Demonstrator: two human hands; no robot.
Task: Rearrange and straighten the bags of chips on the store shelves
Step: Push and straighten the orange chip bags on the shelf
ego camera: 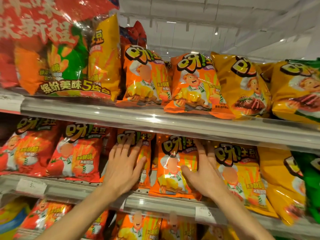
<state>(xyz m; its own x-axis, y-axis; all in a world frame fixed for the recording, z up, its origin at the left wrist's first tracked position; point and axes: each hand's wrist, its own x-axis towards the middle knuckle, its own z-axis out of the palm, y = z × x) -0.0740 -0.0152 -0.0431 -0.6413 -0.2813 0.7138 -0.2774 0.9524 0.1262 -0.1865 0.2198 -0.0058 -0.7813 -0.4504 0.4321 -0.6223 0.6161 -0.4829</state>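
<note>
A: On the middle shelf, both hands flat, fingers spread, gripping nothing. Left hand on one orange bag, right hand on the next orange bag.

B: Step?

A: Pressing them upright, I'd say. Next probably squaring them to the shelf edge.

B: Shelf contents?

A: Red bags left, yellow bags right. Top shelf has a multipack far left, a tilted orange bag.

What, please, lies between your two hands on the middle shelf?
In the head view, an orange chip bag stands between the left hand and right hand; both hands rest flat on bags.
</note>
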